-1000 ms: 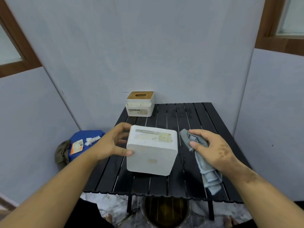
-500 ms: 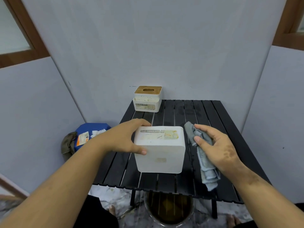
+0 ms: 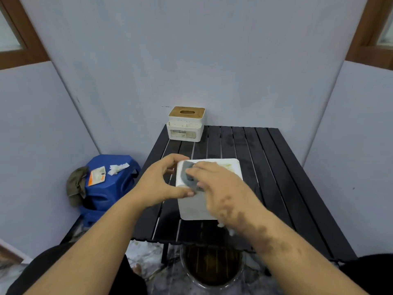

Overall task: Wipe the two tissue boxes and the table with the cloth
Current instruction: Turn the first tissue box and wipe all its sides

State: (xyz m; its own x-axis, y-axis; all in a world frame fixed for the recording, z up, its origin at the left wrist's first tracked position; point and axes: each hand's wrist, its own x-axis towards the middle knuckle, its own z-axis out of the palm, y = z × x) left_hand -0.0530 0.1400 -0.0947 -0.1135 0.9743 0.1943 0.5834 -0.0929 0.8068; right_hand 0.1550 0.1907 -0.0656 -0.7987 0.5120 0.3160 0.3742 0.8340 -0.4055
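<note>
As L hand (image 3: 158,182) grips box (image 3: 230,167), cloth (image 3: 188,175) under R hand (image 3: 214,184)

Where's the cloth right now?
Head view, centre: the grey cloth lies on top of the near white tissue box, under the right hand, with the left hand gripping the box's left side.
</note>
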